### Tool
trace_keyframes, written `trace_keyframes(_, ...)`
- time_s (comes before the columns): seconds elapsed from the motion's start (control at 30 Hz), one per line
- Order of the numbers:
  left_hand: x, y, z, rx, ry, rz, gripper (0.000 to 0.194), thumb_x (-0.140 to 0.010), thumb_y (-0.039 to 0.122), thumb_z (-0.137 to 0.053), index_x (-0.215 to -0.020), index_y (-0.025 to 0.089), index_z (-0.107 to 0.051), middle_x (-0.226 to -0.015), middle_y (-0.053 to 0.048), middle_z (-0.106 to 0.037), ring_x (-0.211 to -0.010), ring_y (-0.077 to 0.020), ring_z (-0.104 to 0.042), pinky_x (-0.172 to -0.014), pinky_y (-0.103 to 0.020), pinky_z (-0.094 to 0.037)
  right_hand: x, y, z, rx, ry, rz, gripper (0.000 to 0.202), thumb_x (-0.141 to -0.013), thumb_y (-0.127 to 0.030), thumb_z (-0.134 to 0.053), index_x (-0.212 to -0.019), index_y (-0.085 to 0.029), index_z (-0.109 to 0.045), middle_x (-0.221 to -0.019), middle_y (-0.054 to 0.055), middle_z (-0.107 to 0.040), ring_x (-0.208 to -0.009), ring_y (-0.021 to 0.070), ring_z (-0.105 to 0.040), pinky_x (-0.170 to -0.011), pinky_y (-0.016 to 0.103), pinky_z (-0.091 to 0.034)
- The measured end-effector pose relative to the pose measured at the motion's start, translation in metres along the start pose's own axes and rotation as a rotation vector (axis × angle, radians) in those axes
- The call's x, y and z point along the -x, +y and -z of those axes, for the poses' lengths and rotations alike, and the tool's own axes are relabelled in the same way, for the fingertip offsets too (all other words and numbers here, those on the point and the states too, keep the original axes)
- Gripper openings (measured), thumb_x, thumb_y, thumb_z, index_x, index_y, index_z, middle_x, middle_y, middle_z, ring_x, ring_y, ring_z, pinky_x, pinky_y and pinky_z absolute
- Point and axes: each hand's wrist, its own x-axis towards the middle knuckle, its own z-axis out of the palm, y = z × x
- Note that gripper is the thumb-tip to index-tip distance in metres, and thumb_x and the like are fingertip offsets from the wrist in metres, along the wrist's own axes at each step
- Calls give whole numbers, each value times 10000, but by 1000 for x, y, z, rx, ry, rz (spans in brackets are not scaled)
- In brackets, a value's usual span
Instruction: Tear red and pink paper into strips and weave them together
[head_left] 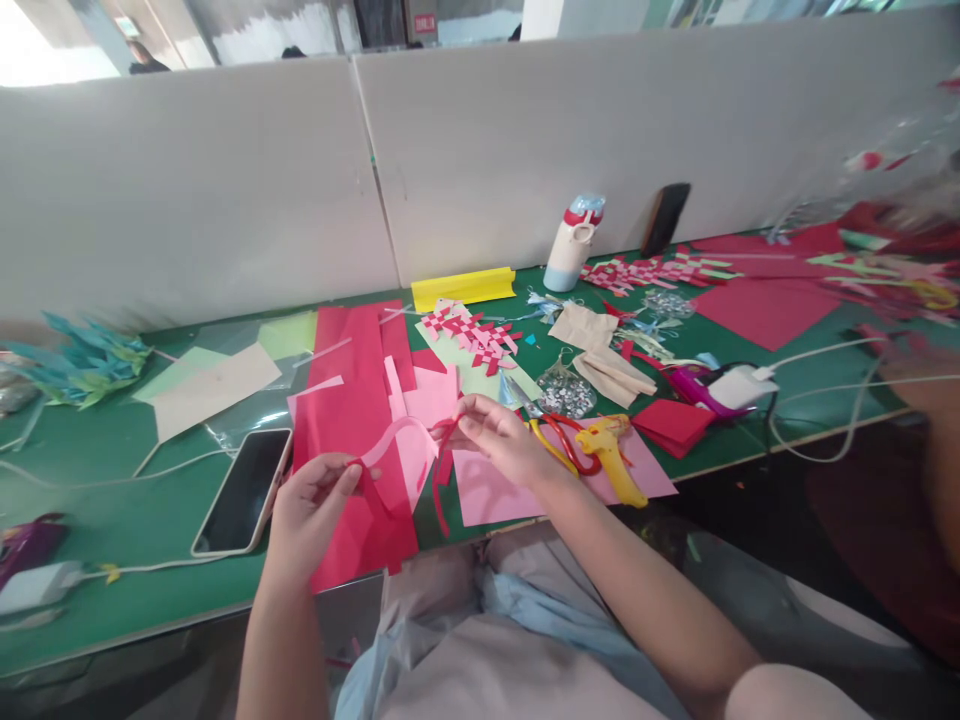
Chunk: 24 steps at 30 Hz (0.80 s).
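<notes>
My left hand (315,495), fingers pinched, grips one end of the paper strips, with a red strip hanging below the fingertips. A light pink paper strip (397,430) arches from there across to my right hand (495,435). Thumb and forefinger of the right hand are closed on the other end, where a red strip (440,495) dangles. Beneath the hands lie red paper sheets (352,390) and pink paper (487,490). Close to my right hand are red- and yellow-handled scissors (574,445) and a yellow glue gun (615,460).
A phone (244,490) lies left of the red sheets. Woven red-and-pink paper pieces (472,335), a yellow folded sheet (465,288) and a bottle (574,245) are toward the white partition (600,130). White cables (840,455) trail at right, near another person's blurred arm (926,390).
</notes>
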Motion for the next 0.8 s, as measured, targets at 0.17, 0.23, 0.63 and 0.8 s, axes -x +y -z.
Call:
trace_keyframes(0.17, 0, -10, -1, 57, 7, 45, 244, -774, 385, -679, -833, 153, -632, -743, -67, -728, -747, -205, -697, -673, -307, -571, 0, 1, 5, -111, 46, -63, 241, -799, -380, -681, -864, -221, -512, -882, 1, -663, -789, 140, -678, -835, 365, -549)
trace_keyframes(0.23, 1, -12, -1, 66, 4, 56, 254, -769, 392, -682, -835, 153, -629, -734, -66, -726, -743, -213, -700, -677, -319, -572, 1, 3, 6, -127, 20, -96, 220, -808, -364, -675, -861, -218, -519, -918, 5, -659, -805, 140, -678, -832, 359, -550)
trace_keyframes(0.63, 5, -10, -14, 97, -102, 127, 262, -765, 405, -670, -816, 152, -626, -723, -54, -697, -744, -193, -676, -692, -284, -532, -1, 12, -1, -181, 52, -96, 212, -762, -330, -724, -830, -196, -576, -890, 7, -651, -895, 138, -658, -863, 304, -519)
trace_keyframes(0.8, -5, -23, -12, -153, -79, 165, 293, -781, 451, -608, -829, 163, -642, -693, -24, -660, -612, -161, -614, -582, -257, -479, -3, 10, 15, 6, 154, -115, 260, -700, -350, -763, -836, -194, -606, -819, -24, -617, -785, 95, -620, -804, 256, -508)
